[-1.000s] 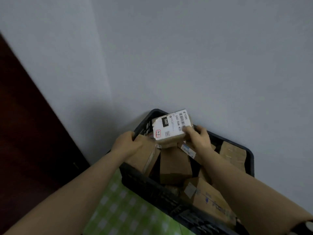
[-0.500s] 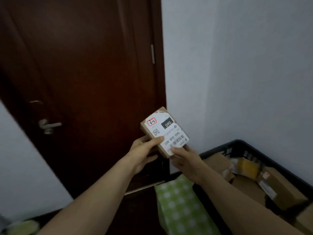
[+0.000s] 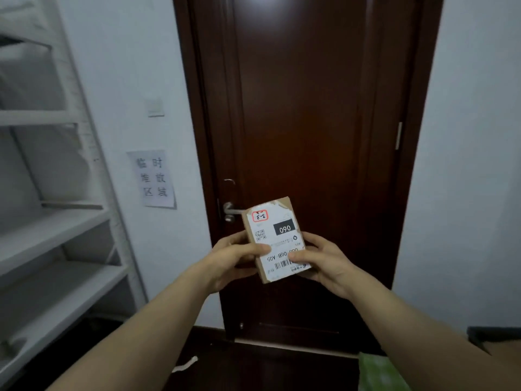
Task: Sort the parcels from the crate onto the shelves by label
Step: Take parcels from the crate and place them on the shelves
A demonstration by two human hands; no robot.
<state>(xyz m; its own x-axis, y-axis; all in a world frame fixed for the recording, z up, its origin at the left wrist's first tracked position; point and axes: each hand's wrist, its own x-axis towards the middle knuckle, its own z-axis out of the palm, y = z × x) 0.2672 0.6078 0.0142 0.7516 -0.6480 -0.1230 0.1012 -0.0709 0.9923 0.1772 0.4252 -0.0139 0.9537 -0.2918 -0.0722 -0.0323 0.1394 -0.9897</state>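
Parcel (image 3: 275, 238) is grasped by both hands' fingers: left hand (image 3: 234, 263) at its nine o'clock, right hand (image 3: 327, 263) at four. Shelves (image 3: 50, 232) stand at nine o'clock.

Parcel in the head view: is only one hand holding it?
No, the left hand and the right hand both hold the parcel by its lower half.

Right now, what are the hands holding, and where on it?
The parcel: the left hand grips its left edge, the right hand its lower right edge.
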